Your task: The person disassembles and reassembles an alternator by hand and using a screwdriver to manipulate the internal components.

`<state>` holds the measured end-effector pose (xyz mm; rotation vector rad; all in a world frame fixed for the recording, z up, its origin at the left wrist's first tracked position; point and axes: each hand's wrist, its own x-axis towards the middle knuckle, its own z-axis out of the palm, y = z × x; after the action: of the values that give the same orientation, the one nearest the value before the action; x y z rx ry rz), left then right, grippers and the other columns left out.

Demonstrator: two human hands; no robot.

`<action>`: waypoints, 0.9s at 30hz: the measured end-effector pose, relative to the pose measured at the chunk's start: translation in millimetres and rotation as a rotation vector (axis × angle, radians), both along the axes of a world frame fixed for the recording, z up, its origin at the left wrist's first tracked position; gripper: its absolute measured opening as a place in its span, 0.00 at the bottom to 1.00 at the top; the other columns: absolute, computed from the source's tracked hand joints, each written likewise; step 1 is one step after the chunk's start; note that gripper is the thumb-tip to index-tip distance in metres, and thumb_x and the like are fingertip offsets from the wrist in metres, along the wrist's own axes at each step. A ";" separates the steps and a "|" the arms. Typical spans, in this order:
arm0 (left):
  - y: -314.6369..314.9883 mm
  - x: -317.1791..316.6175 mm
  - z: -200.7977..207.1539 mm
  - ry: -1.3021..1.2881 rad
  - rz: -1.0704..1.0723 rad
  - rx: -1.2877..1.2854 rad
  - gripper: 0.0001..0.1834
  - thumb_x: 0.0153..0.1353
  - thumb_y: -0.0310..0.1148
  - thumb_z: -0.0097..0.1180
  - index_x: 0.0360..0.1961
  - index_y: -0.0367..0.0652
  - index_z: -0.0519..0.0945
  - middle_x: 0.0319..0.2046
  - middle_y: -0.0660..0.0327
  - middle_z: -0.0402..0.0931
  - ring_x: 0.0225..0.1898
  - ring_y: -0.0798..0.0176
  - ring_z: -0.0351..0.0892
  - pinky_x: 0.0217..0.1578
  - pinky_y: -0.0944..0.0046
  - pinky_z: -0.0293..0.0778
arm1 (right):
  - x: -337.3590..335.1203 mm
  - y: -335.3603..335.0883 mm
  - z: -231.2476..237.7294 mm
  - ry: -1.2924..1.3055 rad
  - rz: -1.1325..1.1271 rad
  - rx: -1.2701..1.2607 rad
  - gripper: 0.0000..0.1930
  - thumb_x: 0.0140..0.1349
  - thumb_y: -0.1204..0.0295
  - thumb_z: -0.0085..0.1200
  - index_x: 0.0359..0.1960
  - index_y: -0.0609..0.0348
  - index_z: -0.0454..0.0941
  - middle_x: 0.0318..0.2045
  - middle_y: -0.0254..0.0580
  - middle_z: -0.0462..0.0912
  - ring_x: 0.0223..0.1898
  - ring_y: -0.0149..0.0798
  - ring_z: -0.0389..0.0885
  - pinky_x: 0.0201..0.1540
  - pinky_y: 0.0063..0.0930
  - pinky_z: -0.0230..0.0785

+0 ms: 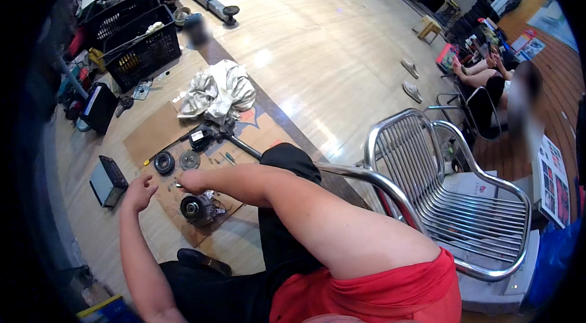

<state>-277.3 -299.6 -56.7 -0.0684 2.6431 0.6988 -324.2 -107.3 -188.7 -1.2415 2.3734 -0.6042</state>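
Observation:
My right hand [193, 181] reaches across to the cardboard, fingers closed around a small shiny metal piece [179, 186] whose kind I cannot make out. Just below it stands a machine part with a round shaft end [196, 208], dark and metallic. My left hand [141, 192] hovers to its left, fingers loosely bent and apart, with nothing visible in them. Beyond my hands lie a black ring-shaped pulley [163, 163] and a flat grey disc [190, 159]. Small loose parts and a thin green-handled tool [229, 157] are scattered on the cardboard [149, 134].
An open case [108, 183] sits left of my left hand. A crumpled white cloth [218, 92] lies at the cardboard's far end. Black crates [143, 54] stand far left. To my right is a metal chair [452, 201]; another person [497, 88] sits beyond it.

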 end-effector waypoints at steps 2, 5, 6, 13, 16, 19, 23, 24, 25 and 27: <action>-9.0 5.3 0.9 -0.007 0.019 -0.017 0.26 0.53 0.36 0.57 0.52 0.35 0.71 0.45 0.45 0.75 0.47 0.52 0.75 0.48 0.59 0.70 | 5.5 -4.7 3.1 0.000 0.014 -0.072 0.14 0.48 0.72 0.52 0.38 0.62 0.74 0.32 0.55 0.79 0.35 0.55 0.77 0.38 0.45 0.69; -1.8 -5.7 0.6 0.020 -0.051 -0.045 0.27 0.53 0.35 0.58 0.52 0.32 0.70 0.45 0.44 0.75 0.46 0.52 0.76 0.46 0.60 0.72 | -1.8 1.2 4.9 -0.013 0.010 -0.103 0.19 0.48 0.75 0.52 0.45 0.59 0.72 0.33 0.54 0.79 0.38 0.55 0.77 0.39 0.45 0.69; -0.1 -5.9 3.6 0.003 -0.039 -0.037 0.27 0.53 0.36 0.58 0.52 0.32 0.71 0.45 0.44 0.75 0.46 0.52 0.76 0.46 0.60 0.71 | -1.4 2.1 8.7 -0.008 0.027 -0.085 0.20 0.48 0.75 0.52 0.47 0.58 0.71 0.33 0.54 0.79 0.38 0.54 0.77 0.39 0.45 0.69; 10.1 -6.9 14.6 0.029 -0.077 -0.046 0.23 0.52 0.40 0.58 0.49 0.42 0.75 0.45 0.48 0.75 0.47 0.49 0.75 0.49 0.57 0.69 | -4.0 6.7 8.2 0.007 0.138 -0.172 0.19 0.45 0.83 0.45 0.42 0.55 0.73 0.33 0.54 0.79 0.39 0.56 0.77 0.40 0.46 0.67; -4.7 4.2 5.7 0.001 -0.041 -0.128 0.24 0.52 0.42 0.58 0.49 0.42 0.75 0.45 0.48 0.75 0.48 0.49 0.74 0.50 0.58 0.69 | 7.1 -9.1 12.3 -0.062 0.163 -0.102 0.23 0.43 0.85 0.45 0.44 0.55 0.75 0.38 0.53 0.80 0.42 0.52 0.78 0.43 0.41 0.70; -12.6 10.3 11.9 0.026 -0.073 -0.128 0.25 0.52 0.43 0.58 0.49 0.42 0.75 0.46 0.49 0.75 0.49 0.49 0.73 0.50 0.59 0.68 | 11.7 -17.4 11.9 -0.081 0.185 -0.105 0.23 0.43 0.85 0.45 0.44 0.54 0.76 0.38 0.51 0.80 0.42 0.50 0.78 0.44 0.40 0.70; -8.6 8.1 11.6 0.058 -0.045 -0.105 0.26 0.52 0.44 0.58 0.50 0.41 0.74 0.46 0.48 0.74 0.49 0.49 0.73 0.50 0.59 0.68 | 6.9 -12.3 -0.2 -0.036 0.172 -0.148 0.19 0.46 0.82 0.47 0.42 0.55 0.77 0.36 0.51 0.80 0.41 0.51 0.78 0.44 0.40 0.69; -7.1 5.2 10.2 0.065 -0.052 -0.106 0.26 0.52 0.44 0.58 0.49 0.41 0.74 0.46 0.48 0.74 0.49 0.49 0.73 0.50 0.59 0.68 | 5.7 -8.7 -2.5 -0.010 0.160 -0.147 0.16 0.48 0.80 0.48 0.41 0.55 0.77 0.36 0.51 0.80 0.40 0.51 0.77 0.43 0.40 0.69; -6.9 2.0 6.2 0.069 -0.057 -0.107 0.26 0.52 0.44 0.58 0.49 0.41 0.74 0.46 0.48 0.75 0.48 0.49 0.73 0.50 0.59 0.69 | 4.3 -6.1 -2.0 0.013 0.151 -0.148 0.14 0.50 0.78 0.49 0.40 0.56 0.78 0.35 0.51 0.80 0.40 0.51 0.77 0.43 0.40 0.69; -20.0 15.9 4.4 0.048 -0.023 -0.121 0.25 0.52 0.43 0.58 0.49 0.41 0.75 0.45 0.48 0.75 0.48 0.49 0.74 0.49 0.59 0.69 | 19.6 -15.0 11.7 -0.022 0.182 -0.167 0.10 0.53 0.72 0.50 0.38 0.57 0.78 0.34 0.52 0.79 0.39 0.53 0.77 0.42 0.41 0.69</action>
<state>-261.4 -319.6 -52.3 -0.0562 2.7254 0.5383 -304.7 -122.3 -177.1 -1.4936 2.1973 -0.7648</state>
